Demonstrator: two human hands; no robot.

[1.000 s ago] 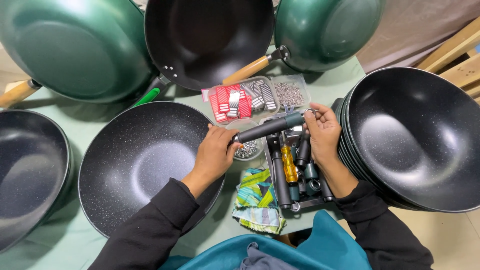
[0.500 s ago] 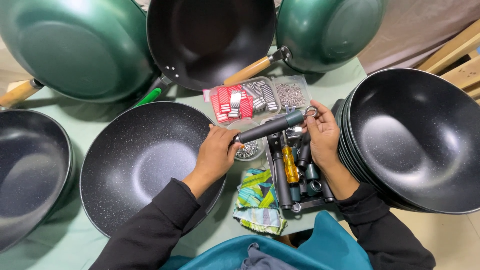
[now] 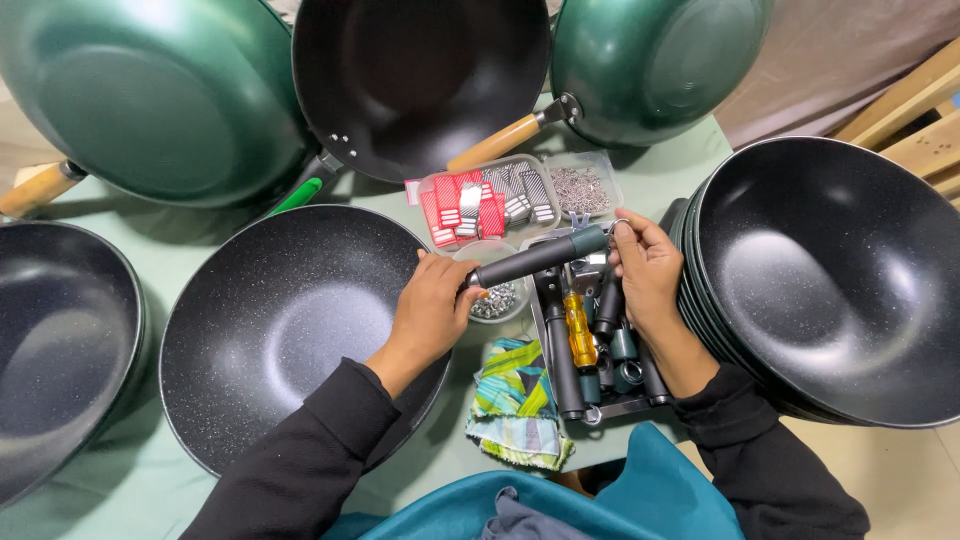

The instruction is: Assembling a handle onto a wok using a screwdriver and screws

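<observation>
A black speckled wok (image 3: pixel 270 330) lies in front of me on the pale green table (image 3: pixel 150 215). My left hand (image 3: pixel 432 310) rests on its right rim and grips the near end of a dark pan handle (image 3: pixel 535 258). My right hand (image 3: pixel 648 270) holds the handle's far end, which has a metal fitting. The handle hangs over a small round bowl of metal screws (image 3: pixel 497 300) and a metal tray of tools (image 3: pixel 592 345).
A stack of black woks (image 3: pixel 830 280) stands at the right, another black wok (image 3: pixel 60 350) at the left. Green woks (image 3: pixel 140 95) with wooden handles lean at the back. Clear boxes of red and silver parts (image 3: pixel 480 200), a patterned cloth (image 3: pixel 515 400).
Both hands have stayed on the handle in nearly the same place; only a slight shift of the view shows.
</observation>
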